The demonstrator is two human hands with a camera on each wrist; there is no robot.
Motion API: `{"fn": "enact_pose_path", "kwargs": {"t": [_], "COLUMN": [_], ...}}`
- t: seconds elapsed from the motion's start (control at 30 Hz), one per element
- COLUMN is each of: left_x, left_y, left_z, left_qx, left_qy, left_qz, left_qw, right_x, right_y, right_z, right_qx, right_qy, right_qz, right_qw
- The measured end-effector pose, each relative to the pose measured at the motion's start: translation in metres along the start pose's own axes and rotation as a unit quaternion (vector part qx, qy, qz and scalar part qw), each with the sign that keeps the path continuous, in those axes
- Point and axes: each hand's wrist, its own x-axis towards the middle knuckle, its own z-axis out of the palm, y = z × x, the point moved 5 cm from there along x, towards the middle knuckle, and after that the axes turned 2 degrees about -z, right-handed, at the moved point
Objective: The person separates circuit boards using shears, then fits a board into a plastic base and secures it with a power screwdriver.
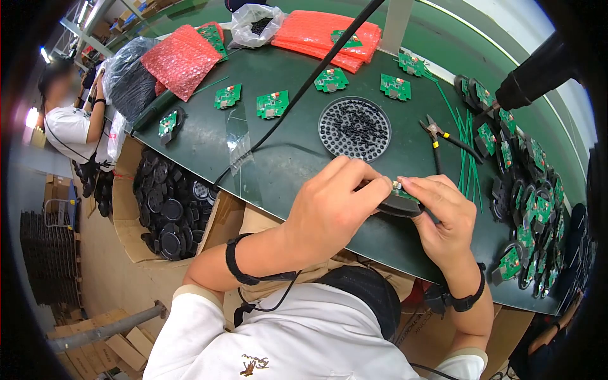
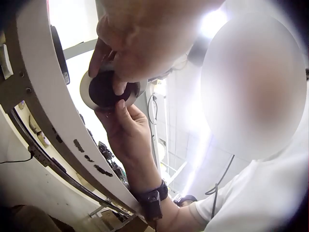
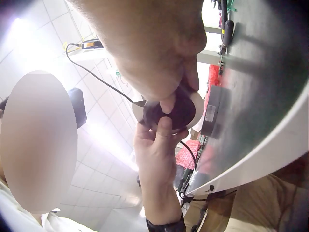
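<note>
A round black plastic housing (image 1: 400,206) with a green circuit board (image 1: 405,192) on top is held between both hands, above the near side of the table. My left hand (image 1: 339,201) grips its left edge, the curled fingers hiding part of the board. Thumb and fingers of my right hand (image 1: 445,214) pinch the right edge. From below, in the left wrist view, the smooth dark face of the housing (image 2: 102,89) shows with both thumbs on it. The right wrist view has the same dark disc (image 3: 183,110) between the hands.
Beyond the hands lies a round tray (image 1: 324,140) of small black parts. Pliers (image 1: 435,132) and green strips (image 1: 470,158) lie to its right, near piled housings with boards (image 1: 532,215). A dark tool (image 1: 538,73) hangs at upper right. A carton (image 1: 130,218) of black housings stands left.
</note>
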Motion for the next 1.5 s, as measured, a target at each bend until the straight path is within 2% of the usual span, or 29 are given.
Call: {"fn": "enact_pose_path", "kwargs": {"t": [0.43,0.7,0.87,1.03,1.07,1.13,1.2,1.27,1.4,1.5], "left_x": [0.001,-0.003,-0.005,-0.029,-0.035,-0.041,-0.046,-0.052,-0.055,-0.055], "left_y": [0.007,0.0,-0.001,-0.008,-0.008,-0.012,-0.014,-0.01,-0.008,-0.007], "left_z": [0.002,0.004,0.005,0.013,0.014,0.012,0.007,0.005,0.001,0.001], "left_qx": [0.044,0.044,0.036,0.028,0.037,0.045,0.054,0.04,0.01,0.024], "left_qy": [-0.006,-0.044,-0.038,-0.028,-0.036,-0.049,-0.072,-0.097,-0.163,-0.176], "left_qz": [0.002,-0.004,-0.004,0.0,0.005,0.007,0.046,0.026,0.001,0.011], "left_qw": [0.999,0.998,0.999,0.999,0.999,0.998,0.995,0.994,0.987,0.984], "right_x": [0.0,-0.001,0.0,-0.002,-0.002,-0.002,-0.002,-0.004,-0.004,-0.002], "right_y": [-0.003,-0.005,-0.003,-0.002,-0.002,-0.007,-0.009,-0.011,-0.01,-0.008], "right_z": [-0.001,0.001,0.001,0.011,0.01,0.013,0.013,0.016,0.018,0.017], "right_qx": [0.003,0.009,0.007,-0.022,-0.02,0.006,0.014,-0.005,-0.022,0.004], "right_qy": [0.022,0.019,0.012,-0.068,-0.068,-0.126,-0.143,-0.179,-0.204,-0.203], "right_qz": [-0.024,-0.005,-0.008,-0.055,-0.052,-0.053,-0.04,-0.026,-0.023,-0.016], "right_qw": [0.999,1.0,1.0,0.996,0.996,0.991,0.989,0.983,0.978,0.979]}}
